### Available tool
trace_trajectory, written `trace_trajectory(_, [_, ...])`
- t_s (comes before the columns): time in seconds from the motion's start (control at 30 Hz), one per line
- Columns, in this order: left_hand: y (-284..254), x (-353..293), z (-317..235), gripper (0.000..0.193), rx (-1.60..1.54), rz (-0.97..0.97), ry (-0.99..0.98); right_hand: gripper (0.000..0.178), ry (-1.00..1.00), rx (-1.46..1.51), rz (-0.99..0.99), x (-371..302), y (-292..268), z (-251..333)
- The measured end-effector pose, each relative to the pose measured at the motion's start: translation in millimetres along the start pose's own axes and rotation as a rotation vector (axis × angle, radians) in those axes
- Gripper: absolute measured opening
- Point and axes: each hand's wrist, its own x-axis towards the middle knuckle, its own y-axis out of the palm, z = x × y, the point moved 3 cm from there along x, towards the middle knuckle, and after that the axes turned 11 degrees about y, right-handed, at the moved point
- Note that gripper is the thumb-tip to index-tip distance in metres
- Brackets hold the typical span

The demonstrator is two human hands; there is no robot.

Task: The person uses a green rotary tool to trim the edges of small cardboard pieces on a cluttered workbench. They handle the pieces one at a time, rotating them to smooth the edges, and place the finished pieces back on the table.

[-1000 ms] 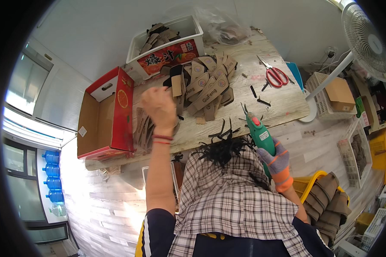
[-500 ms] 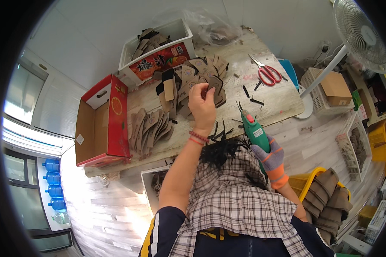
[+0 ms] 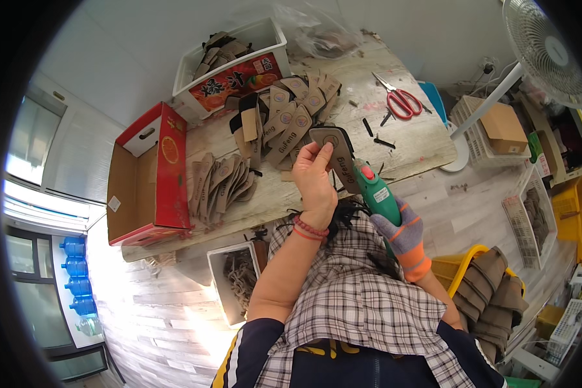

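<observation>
My left hand (image 3: pixel 316 182) pinches a brown fabric strap piece (image 3: pixel 343 161) with a rounded end, a dark edge and a round printed mark. It is raised over the table's near edge. My gloved right hand (image 3: pixel 401 234) grips a green handheld electric cutter (image 3: pixel 379 197) with a red button. The cutter's front end is beside the strap piece's right edge, and its tip is hidden there. Farther back, a pile of similar strap pieces (image 3: pixel 290 126) lies on the table. Another overlapping row of pieces (image 3: pixel 221 184) is to its left.
On the worn table (image 3: pixel 420 152) lie red-handled scissors (image 3: pixel 404 103) and black scraps (image 3: pixel 385 143). A red carton (image 3: pixel 172 171) and a white bin (image 3: pixel 278 35) stand left and behind. A fan (image 3: pixel 553 58) and a yellow basket (image 3: pixel 462 275) are at the right. More black scraps lie on my lap.
My left hand has come from the pile toward me and right, carrying one strap piece. The cutter has shifted slightly left, so its front now meets that piece's edge.
</observation>
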Motion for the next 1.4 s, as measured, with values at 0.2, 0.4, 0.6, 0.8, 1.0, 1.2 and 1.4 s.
trace_trajectory(0.2, [-1,-9,2,0.006,0.023,0.016,-0.050,0.043,-0.021,0.040,-0.005,1,-3,0])
trace_trajectory(0.4, [2,-19,-4,0.006,0.073,0.070,-0.091,0.041,-0.045,-0.016,-0.027,0,-6,3])
trace_trajectory(0.6, [-5,-16,-12,0.011,0.132,0.148,-0.062,0.050,-0.053,-0.036,-0.009,0,-9,4])
trace_trajectory(0.8, [-7,-4,-23,0.018,0.301,0.193,0.055,0.053,0.016,-0.011,0.059,-4,-7,6])
trace_trajectory(1.0, [-6,0,-35,0.016,0.642,0.330,0.248,0.054,0.001,-0.055,0.054,-2,-6,6])
trace_trajectory(1.2, [3,-11,-44,0.015,0.729,0.455,0.264,0.052,-0.036,-0.083,0.028,0,-9,0])
trace_trajectory(1.4, [-3,-8,-42,0.013,0.792,0.543,0.289,0.050,-0.061,-0.081,0.030,-1,-9,4])
